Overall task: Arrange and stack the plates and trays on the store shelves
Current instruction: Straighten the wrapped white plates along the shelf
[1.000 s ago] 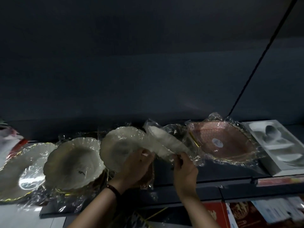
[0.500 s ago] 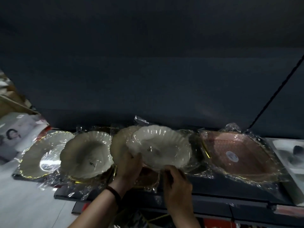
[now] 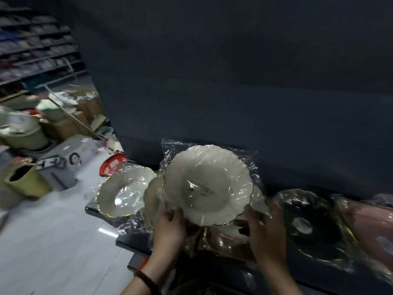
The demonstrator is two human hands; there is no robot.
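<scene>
A white scalloped plate (image 3: 208, 184) wrapped in clear plastic is tilted up above the dark shelf (image 3: 131, 243). My left hand (image 3: 170, 228) grips its lower left rim and my right hand (image 3: 265, 231) grips its lower right rim. Behind it on the left, another white scalloped plate (image 3: 152, 199) is mostly hidden. A gold-rimmed white plate (image 3: 123, 192) lies at the shelf's left end. A dark wrapped plate (image 3: 306, 226) and a pink wrapped tray (image 3: 370, 228) lie to the right.
A dark blue back panel (image 3: 234, 92) rises behind the shelf. Left of the shelf is pale floor with a red basket (image 3: 111, 166), a green bin (image 3: 27, 182), boxes and basins. Blurred store shelving stands at the far upper left.
Both hands have lifted the wrapped white plate up and leftwards, over the neighbouring white plates. The view has swung left, bringing the floor and aisle into sight.
</scene>
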